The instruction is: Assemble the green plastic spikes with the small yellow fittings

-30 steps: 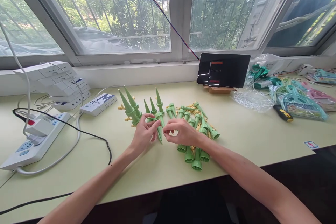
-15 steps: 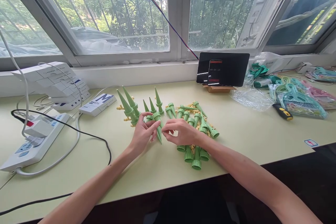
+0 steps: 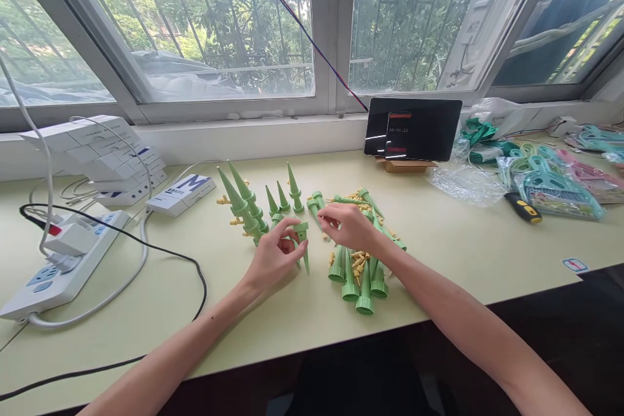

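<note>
My left hand (image 3: 277,252) grips a green plastic watering spike (image 3: 303,229) by its upper part, its pointed tip aimed down. To the right, my right hand (image 3: 348,226) hovers above a heap of green spikes (image 3: 364,302), fingertips pinched together. What is in that pinch, if anything, I cannot make out. Small yellow valves (image 3: 359,263) are scattered among the heaped spikes. Left of my left hand, several spikes fitted with yellow valves (image 3: 237,201) stand point up in a cluster. Behind it more green spikes (image 3: 295,188) stand upright.
A tablet (image 3: 424,130) with a phone (image 3: 398,136) before it leans on a cardboard stand. On the left are a power strip (image 3: 92,253), cables, stacked white boxes (image 3: 97,156) and a flat box (image 3: 181,195). Bagged brush sets (image 3: 560,188) and a black-yellow screwdriver (image 3: 523,207) lie right.
My left hand has shifted slightly right and down, turning the spike more upright. My right hand has moved right and up, away from the spike, over the heap.
</note>
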Motion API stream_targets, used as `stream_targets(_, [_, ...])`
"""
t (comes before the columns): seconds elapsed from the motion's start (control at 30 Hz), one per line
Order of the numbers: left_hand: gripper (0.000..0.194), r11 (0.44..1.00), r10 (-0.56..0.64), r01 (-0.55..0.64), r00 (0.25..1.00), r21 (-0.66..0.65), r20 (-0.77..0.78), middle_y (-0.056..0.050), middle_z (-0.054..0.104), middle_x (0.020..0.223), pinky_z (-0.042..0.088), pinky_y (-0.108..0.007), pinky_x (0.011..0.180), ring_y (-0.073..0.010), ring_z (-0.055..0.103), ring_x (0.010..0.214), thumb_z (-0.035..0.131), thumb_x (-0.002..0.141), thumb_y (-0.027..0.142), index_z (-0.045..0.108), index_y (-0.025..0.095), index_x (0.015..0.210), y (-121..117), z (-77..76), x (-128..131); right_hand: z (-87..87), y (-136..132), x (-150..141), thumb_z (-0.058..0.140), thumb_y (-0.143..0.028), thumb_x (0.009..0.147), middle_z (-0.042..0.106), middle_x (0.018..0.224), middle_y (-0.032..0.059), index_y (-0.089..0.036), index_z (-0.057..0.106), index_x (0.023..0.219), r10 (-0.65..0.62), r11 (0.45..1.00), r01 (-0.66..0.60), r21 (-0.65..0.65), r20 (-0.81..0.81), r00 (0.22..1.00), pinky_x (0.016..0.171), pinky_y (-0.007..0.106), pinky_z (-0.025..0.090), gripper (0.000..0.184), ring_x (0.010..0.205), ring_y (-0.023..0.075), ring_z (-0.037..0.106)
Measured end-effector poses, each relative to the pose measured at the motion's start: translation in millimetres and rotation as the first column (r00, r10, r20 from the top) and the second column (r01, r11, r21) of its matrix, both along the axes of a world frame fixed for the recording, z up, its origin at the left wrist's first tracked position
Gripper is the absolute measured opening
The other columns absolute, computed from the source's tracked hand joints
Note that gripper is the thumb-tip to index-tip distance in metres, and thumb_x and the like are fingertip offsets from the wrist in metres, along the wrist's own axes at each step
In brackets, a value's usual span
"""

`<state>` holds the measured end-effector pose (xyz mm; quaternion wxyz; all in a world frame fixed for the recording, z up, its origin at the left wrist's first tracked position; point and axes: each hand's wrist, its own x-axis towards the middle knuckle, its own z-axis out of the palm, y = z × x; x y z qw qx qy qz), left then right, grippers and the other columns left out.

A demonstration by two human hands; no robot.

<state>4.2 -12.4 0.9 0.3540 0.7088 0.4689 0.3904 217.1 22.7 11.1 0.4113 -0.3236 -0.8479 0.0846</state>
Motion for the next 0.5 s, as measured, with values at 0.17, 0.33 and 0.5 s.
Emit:
stream_targets(0.17, [0.030,1.000,-0.003,0.004,1.000,0.013,-0.022,0.004,0.051,0.072,0.034,-0.021,0.049,-0.0073,0.037,0.051,0.065,0.083,0.030,0.054,0.025,0.111,0,-1.1,-1,6.4,25,37,0.051,-0.017,0.092,0.066,0.081,0.0046,-0.016,0.067,0.089,-0.254,0.967,0.255,-0.022,0.046,0.966,0.070,0.025,0.043,0.016,0.070,0.0148,0.057])
stream_targets(0.33, [0.031,1.000,0.003,-0.002,1.000,0.018,-0.021,0.004,0.049,0.071,0.035,-0.022,0.049,-0.0080,0.038,0.051,0.064,0.083,0.031,0.054,0.024,0.112,-1,-0.3,0,-3.6,61,84,0.051,-0.019,0.093,0.069,0.097,0.0113,-0.013,0.069,0.107,-0.518,0.842,0.533,-0.083,0.147,0.842,0.083,0.032,0.045,0.023,0.091,0.0229,0.061])
stream_targets(0.5, [0.031,0.999,0.022,-0.022,1.000,0.024,-0.009,0.004,0.049,0.071,0.036,-0.022,0.050,-0.0081,0.039,0.051,0.064,0.082,0.031,0.055,0.024,0.111,-2,1.3,1,-16.9,86,105,0.045,-0.019,0.097,0.066,0.122,0.0148,-0.012,0.067,0.120,-0.492,0.813,0.552,-0.184,0.290,0.821,0.101,0.034,0.039,0.033,0.114,0.0256,0.056])
